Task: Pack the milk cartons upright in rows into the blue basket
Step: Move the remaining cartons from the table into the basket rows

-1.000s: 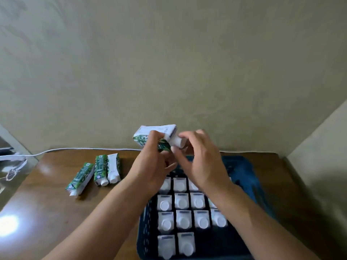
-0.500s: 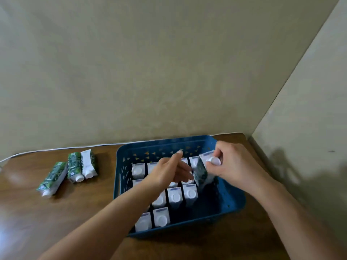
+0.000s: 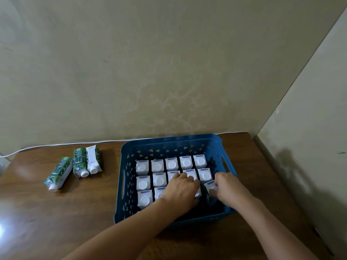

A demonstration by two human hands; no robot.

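The blue basket [image 3: 169,145] stands on the brown table [image 3: 84,212] with several white-capped milk cartons upright in rows inside it. My right hand [image 3: 226,188] grips a carton [image 3: 211,185] at the right end of the third row, slightly tilted. My left hand [image 3: 181,190] rests flat on the tops of the cartons in the middle rows, fingers extended. Three green and white cartons lie flat on the table left of the basket: one apart [image 3: 59,171] and a pair side by side [image 3: 87,162].
A white cable [image 3: 56,145] runs along the table's back edge by the wall. A second wall [image 3: 309,147] closes in at the right, close to the table's right edge. Bare tabletop lies between the lying cartons and the basket.
The carton held high in both hands a second ago has come down into the basket's third row in my right hand. My left hand let go and settled on the packed cartons.
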